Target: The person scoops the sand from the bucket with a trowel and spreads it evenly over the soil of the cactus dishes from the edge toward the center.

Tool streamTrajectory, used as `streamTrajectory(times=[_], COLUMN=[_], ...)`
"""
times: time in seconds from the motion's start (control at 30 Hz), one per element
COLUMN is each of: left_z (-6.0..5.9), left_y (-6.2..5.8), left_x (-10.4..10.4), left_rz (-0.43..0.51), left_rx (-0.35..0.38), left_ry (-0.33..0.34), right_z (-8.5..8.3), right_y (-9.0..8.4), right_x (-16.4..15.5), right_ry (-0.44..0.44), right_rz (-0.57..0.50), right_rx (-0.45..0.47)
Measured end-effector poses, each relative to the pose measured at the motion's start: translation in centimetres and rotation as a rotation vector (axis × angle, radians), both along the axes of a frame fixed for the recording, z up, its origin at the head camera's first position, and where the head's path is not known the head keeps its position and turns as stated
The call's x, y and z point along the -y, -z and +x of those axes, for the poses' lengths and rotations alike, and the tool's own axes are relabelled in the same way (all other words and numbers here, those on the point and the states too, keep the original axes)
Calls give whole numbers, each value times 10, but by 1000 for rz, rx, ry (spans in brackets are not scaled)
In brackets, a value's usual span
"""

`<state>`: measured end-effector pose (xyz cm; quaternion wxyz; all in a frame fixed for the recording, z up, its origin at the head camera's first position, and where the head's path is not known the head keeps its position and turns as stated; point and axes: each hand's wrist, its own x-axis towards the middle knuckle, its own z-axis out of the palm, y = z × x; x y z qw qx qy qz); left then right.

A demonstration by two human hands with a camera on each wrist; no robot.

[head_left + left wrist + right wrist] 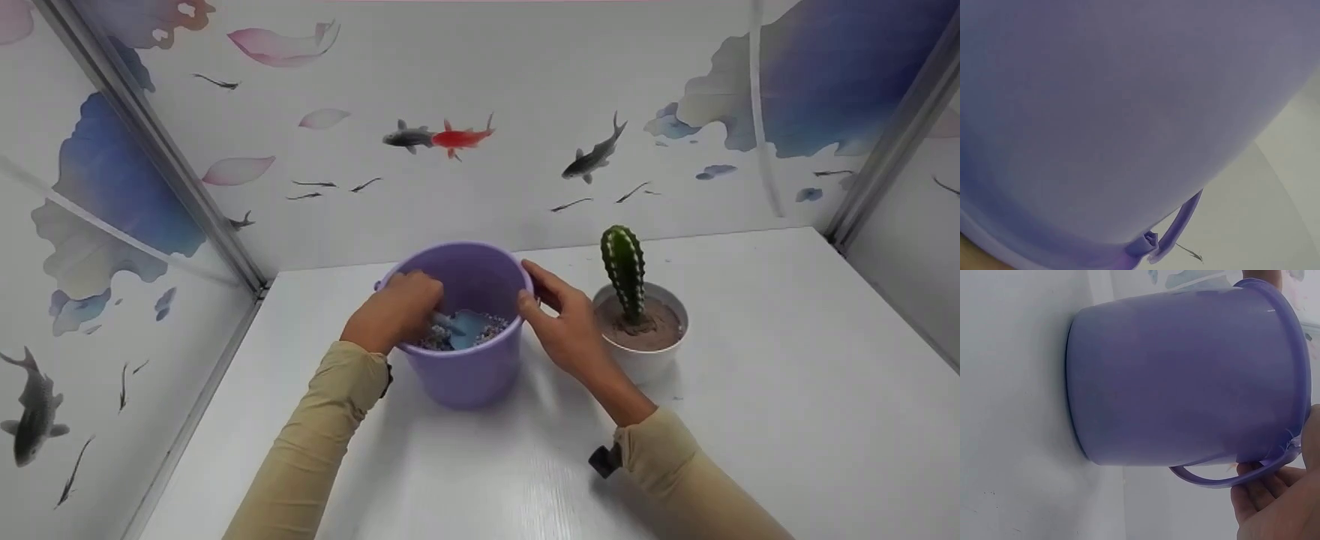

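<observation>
The bucket [466, 330] stands near the table's [750, 420] back edge. Inside it, a blue scoop [463, 328] is gripped by the left hand [394, 311], and the rim is steadied by the right hand's [566, 326] relaxed fingers. Gravel [491, 328] could be flung out by a hard dig, or the cactus pot [643, 352] (just beside) knocked. The handle [1213, 477] is shown only by the wrist views, the contents only by the head view.

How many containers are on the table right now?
2. The purple bucket stands between both hands, holding gravel; the white cactus pot sits just to its right, beside the right hand. None other shows.
</observation>
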<state>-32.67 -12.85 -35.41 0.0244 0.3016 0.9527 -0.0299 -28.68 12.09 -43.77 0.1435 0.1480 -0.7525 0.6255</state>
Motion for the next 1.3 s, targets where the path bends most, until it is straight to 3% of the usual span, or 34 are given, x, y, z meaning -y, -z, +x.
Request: streamTrajectory(times=[0.17, 0.3, 0.53, 1.07, 1.3], left_z=[-4, -5, -8, -5, -4], left_y=[-4, -6, -8, -8, -15], left_x=[5, 4, 6, 14, 19], left_rz=[69, 90, 128, 196, 222], left_rx=[123, 165, 163, 185, 180], left_ry=[25, 47, 110, 97, 88], right_z=[2, 2, 2, 1, 1], right_y=[-1, -1, -2, 2, 2], right_x=[1, 0, -2, 2, 2], right_ry=[5, 13, 19, 21, 23], right_rz=[14, 13, 18, -13, -16], right_rx=[12, 17, 11, -29, -10])
